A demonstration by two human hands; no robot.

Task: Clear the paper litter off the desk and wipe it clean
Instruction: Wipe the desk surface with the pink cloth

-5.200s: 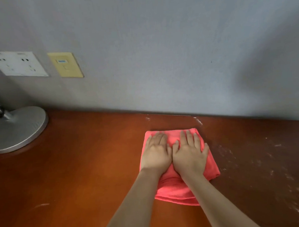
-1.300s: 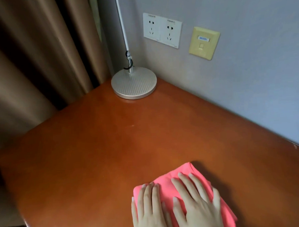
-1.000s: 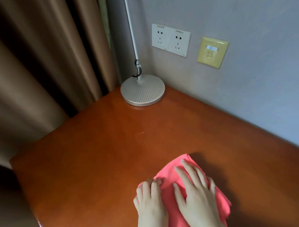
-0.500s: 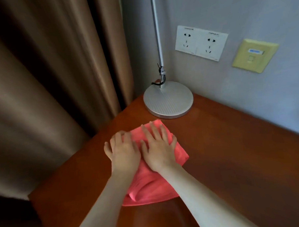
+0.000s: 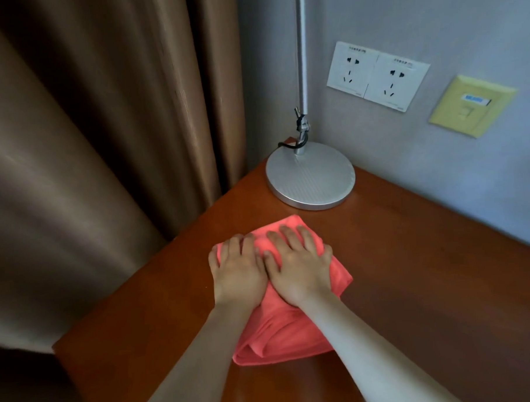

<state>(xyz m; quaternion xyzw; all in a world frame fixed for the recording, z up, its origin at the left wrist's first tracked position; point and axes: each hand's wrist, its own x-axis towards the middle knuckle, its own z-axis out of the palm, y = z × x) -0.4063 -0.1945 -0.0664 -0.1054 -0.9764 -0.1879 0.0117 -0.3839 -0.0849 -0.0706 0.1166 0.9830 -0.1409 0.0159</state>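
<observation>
A folded pink cloth (image 5: 281,330) lies flat on the reddish-brown wooden desk (image 5: 412,270), close to its left edge. My left hand (image 5: 238,270) and my right hand (image 5: 297,264) lie side by side on the cloth's far half, palms down, fingers straight and pressing it onto the wood. The cloth's near half shows between my forearms. No paper litter is in view.
A lamp's round silver base (image 5: 311,176) with its upright pole (image 5: 302,47) stands in the desk's far left corner, just beyond the cloth. Brown curtains (image 5: 103,132) hang past the desk's left edge. White wall sockets (image 5: 376,74) and a yellow wall plate (image 5: 471,109) are on the grey wall.
Both hands have slid the cloth leftwards along the desk, from the middle to the left end near the lamp base. In the last half second it has barely shifted.
</observation>
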